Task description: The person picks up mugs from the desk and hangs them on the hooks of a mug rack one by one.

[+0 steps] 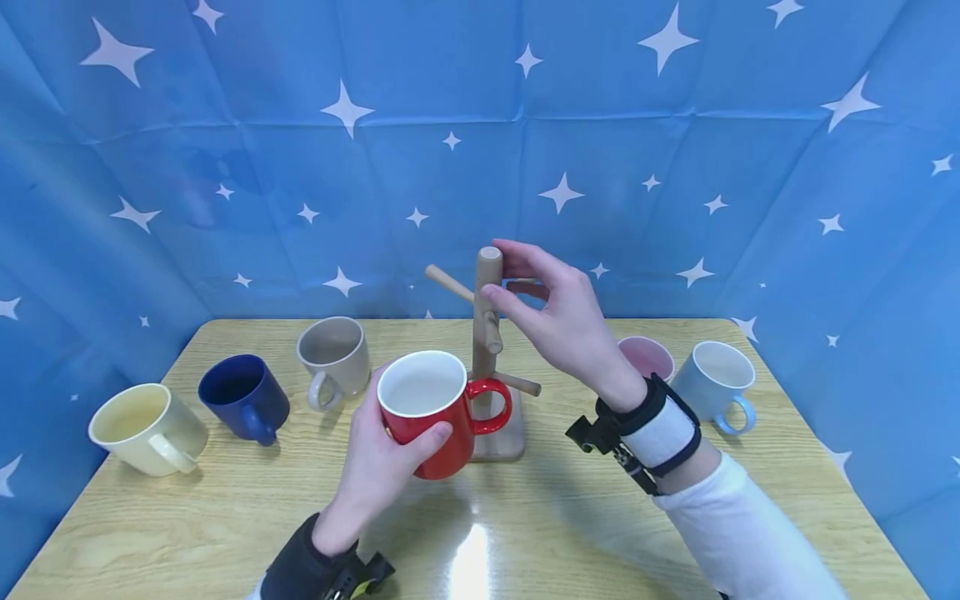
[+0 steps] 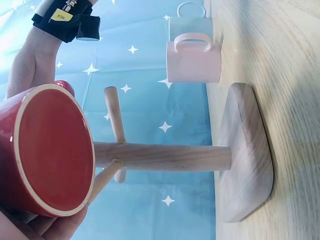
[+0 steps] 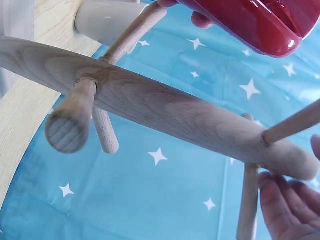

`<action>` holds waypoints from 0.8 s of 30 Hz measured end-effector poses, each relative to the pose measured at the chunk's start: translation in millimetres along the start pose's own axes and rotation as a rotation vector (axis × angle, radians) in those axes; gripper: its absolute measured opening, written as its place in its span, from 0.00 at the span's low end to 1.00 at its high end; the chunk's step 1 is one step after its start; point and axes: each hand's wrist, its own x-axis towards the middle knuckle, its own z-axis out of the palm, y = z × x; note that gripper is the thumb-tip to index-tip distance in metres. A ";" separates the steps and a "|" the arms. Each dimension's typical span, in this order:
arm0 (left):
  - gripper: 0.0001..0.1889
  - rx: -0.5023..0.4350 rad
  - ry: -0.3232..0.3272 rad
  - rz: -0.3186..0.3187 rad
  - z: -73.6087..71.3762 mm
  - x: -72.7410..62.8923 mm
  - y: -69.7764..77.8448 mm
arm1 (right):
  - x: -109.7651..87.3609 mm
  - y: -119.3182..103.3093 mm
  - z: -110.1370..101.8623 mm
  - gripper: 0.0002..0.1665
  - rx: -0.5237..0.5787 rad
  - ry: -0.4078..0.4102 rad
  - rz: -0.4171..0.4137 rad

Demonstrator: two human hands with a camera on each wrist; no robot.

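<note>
My left hand (image 1: 375, 458) holds a red mug (image 1: 438, 437) with a white inside by its body, thumb on the near side. The mug is raised above the table, its handle pointing right, in front of a wooden mug tree (image 1: 484, 346). In the left wrist view the red mug's base (image 2: 55, 150) faces the camera. My right hand (image 1: 566, 317) grips the top of the mug tree's post (image 3: 200, 120) between thumb and fingers. Bare pegs (image 1: 450, 282) stick out from the post at two heights.
Left on the wooden table (image 1: 247, 517) stand a cream mug (image 1: 150, 433), a navy mug (image 1: 247, 400) and a grey-beige mug (image 1: 337, 358). A pink mug (image 1: 647, 357) and a light blue mug (image 1: 716, 383) stand right. Behind hangs a blue star-patterned cloth (image 1: 465, 192).
</note>
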 end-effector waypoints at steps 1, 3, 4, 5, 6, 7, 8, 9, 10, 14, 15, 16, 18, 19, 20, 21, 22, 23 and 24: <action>0.38 0.002 0.002 -0.002 -0.6 0.0 -0.2 | 0.4 -0.2 0.7 0.32 -0.002 -0.002 -0.001; 0.38 0.001 0.003 -0.007 -1.5 0.1 -0.5 | 1.0 -0.6 2.1 0.32 -0.002 0.000 -0.005; 0.38 0.001 0.004 -0.009 -1.9 0.2 -0.7 | 1.2 -0.5 2.7 0.31 -0.002 0.002 -0.007; 0.38 0.001 0.005 -0.012 -2.3 0.3 -0.8 | 1.4 -0.4 3.3 0.31 -0.002 0.004 -0.009; 0.38 0.001 0.007 -0.014 -2.7 0.4 -1.0 | 1.5 -0.1 4.0 0.31 -0.002 0.007 -0.009; 0.38 0.002 0.009 -0.018 -3.1 0.4 -1.0 | 1.7 0.2 4.6 0.30 -0.001 0.012 -0.009; 0.38 0.002 0.012 -0.023 -3.7 0.4 -1.0 | 1.9 0.4 5.2 0.29 -0.001 0.016 -0.008; 0.38 0.003 0.015 -0.027 -4.4 0.3 -1.1 | 2.2 0.7 5.8 0.28 -0.002 0.020 -0.006; 0.38 0.003 0.020 -0.030 -4.9 0.2 -1.2 | 2.2 0.9 6.1 0.28 -0.004 0.024 -0.003; 0.37 -0.003 0.038 -0.036 -7.6 -0.4 -1.8 | 2.9 1.3 7.0 0.25 -0.016 0.029 0.006; 0.37 -0.005 0.042 -0.037 -8.3 -0.6 -2.1 | 3.0 1.2 7.2 0.25 -0.019 0.027 0.005; 0.36 -0.008 0.045 -0.038 -9.1 -0.6 -2.4 | 3.1 0.7 7.4 0.25 -0.022 0.024 0.005; 0.36 -0.015 0.048 -0.044 -10.6 -0.5 -2.8 | 3.1 0.1 7.9 0.25 -0.026 0.020 0.001; 0.36 -0.021 0.048 -0.047 -11.2 -0.4 -2.8 | 2.9 -0.4 8.0 0.25 -0.025 0.019 -0.003; 0.36 -0.025 0.047 -0.055 -12.0 -0.2 -2.6 | 2.9 -0.6 8.3 0.25 -0.026 0.019 -0.007; 0.36 -0.030 0.044 -0.060 -12.8 -0.2 -2.4 | 2.8 -0.5 8.6 0.25 -0.026 0.019 -0.011; 0.36 -0.036 0.043 -0.065 -13.5 0.0 -2.1 | 2.7 -0.3 8.8 0.25 -0.027 0.020 -0.013; 0.36 -0.037 0.043 -0.069 -14.4 0.1 -2.0 | 2.8 0.0 9.0 0.24 -0.026 0.021 -0.018; 0.36 -0.036 0.043 -0.074 -15.4 0.0 -2.0 | 2.8 0.0 9.3 0.24 -0.027 0.020 -0.021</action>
